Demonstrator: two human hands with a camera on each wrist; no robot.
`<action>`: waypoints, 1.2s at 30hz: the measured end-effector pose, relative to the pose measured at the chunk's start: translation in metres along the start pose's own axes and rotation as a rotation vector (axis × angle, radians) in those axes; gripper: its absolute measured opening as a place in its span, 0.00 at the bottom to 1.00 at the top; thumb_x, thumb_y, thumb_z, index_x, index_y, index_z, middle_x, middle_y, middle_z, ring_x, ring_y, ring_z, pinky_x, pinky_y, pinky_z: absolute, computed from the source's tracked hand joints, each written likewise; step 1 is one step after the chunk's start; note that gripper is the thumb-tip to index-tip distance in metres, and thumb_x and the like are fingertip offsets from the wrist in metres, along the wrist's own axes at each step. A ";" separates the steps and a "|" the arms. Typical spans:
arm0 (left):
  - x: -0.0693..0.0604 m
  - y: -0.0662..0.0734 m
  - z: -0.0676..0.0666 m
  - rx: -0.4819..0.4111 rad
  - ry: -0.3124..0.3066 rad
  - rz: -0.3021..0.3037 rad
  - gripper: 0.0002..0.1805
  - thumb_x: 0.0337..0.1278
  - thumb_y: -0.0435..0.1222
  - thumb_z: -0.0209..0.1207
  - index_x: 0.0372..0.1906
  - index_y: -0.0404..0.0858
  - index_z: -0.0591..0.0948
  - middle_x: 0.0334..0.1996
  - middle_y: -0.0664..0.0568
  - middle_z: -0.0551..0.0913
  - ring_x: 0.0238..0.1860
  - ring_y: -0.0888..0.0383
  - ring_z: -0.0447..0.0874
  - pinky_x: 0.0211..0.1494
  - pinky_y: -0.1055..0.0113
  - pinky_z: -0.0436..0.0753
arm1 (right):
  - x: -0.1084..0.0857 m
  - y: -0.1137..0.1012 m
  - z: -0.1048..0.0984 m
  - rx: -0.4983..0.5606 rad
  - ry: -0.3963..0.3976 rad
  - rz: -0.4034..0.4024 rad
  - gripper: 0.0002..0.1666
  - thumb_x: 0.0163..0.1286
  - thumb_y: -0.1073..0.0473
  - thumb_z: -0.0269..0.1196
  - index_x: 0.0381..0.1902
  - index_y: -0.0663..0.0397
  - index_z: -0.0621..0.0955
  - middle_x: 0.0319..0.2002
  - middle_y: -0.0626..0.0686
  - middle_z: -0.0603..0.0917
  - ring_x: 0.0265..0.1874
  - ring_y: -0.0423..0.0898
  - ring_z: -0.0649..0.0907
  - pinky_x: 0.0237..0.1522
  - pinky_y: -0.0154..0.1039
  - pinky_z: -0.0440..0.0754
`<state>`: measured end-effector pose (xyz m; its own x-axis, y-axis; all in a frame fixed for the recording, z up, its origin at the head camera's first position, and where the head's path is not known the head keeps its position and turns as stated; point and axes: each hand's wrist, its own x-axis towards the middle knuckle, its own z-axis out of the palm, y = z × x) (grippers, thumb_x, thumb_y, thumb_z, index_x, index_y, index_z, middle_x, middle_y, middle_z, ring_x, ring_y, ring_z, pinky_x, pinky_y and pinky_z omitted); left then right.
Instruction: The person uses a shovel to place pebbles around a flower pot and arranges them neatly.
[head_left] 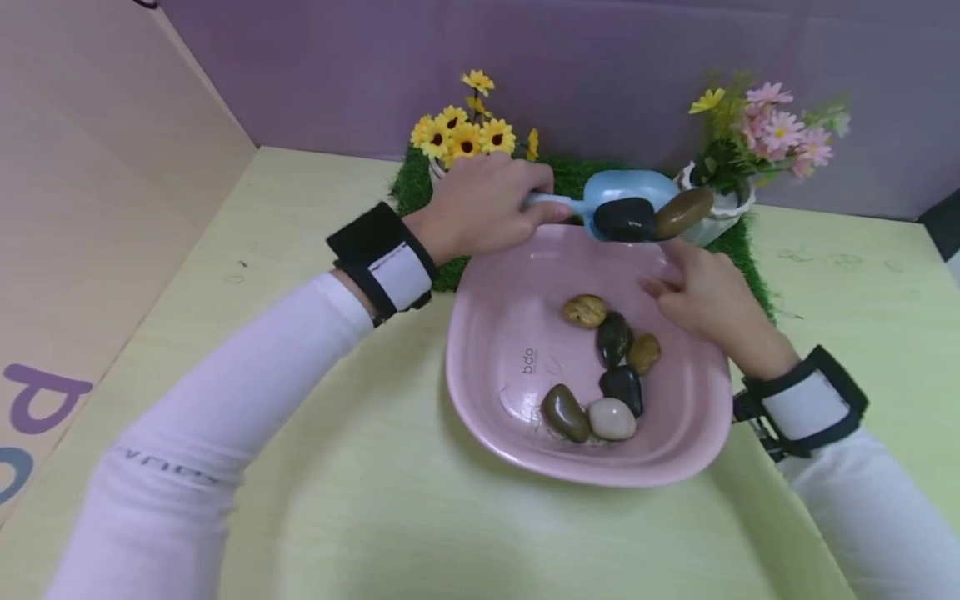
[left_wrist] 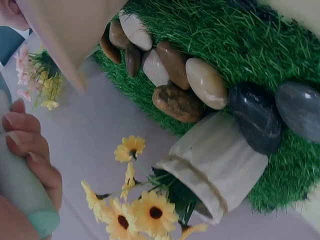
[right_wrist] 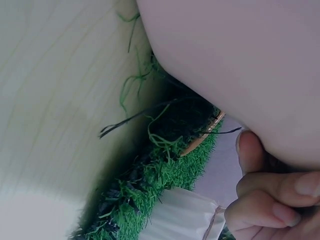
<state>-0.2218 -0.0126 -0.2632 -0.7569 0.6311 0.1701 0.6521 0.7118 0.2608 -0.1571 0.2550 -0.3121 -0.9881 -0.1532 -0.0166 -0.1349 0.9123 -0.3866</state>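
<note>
My left hand (head_left: 491,204) grips the handle of a blue scoop (head_left: 630,181), held over the far rim of a pink basin (head_left: 480,367). On the scoop lie a black stone (head_left: 624,219) and a brown stone (head_left: 684,212), the brown one at its right end. In the left wrist view, the fingers (left_wrist: 30,145) curl round the pale handle. My right hand (head_left: 708,292) is at the basin's right far side, just below the brown stone; the right wrist view shows its fingers (right_wrist: 270,192) bent by the basin's outer wall. Several stones, including a white one (head_left: 611,418), lie in the basin.
Behind the basin, artificial grass (head_left: 412,179) holds a row of stones (left_wrist: 205,82). A pot with yellow flowers (head_left: 465,140) stands at its left, and a white pot (head_left: 723,212) with pink flowers (head_left: 782,132) at its right. A purple wall (head_left: 600,75) rises behind.
</note>
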 end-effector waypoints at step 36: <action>0.030 -0.011 0.026 0.034 -0.046 -0.246 0.23 0.72 0.53 0.49 0.20 0.46 0.65 0.16 0.56 0.60 0.16 0.61 0.60 0.20 0.68 0.61 | 0.000 0.001 0.000 0.003 -0.016 -0.002 0.11 0.67 0.59 0.59 0.35 0.58 0.69 0.21 0.56 0.71 0.21 0.53 0.73 0.22 0.41 0.66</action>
<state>-0.2500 0.0066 -0.2861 -0.8909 0.4500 0.0621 0.4499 0.8553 0.2571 -0.1569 0.2561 -0.3122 -0.9865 -0.1607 -0.0306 -0.1363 0.9110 -0.3893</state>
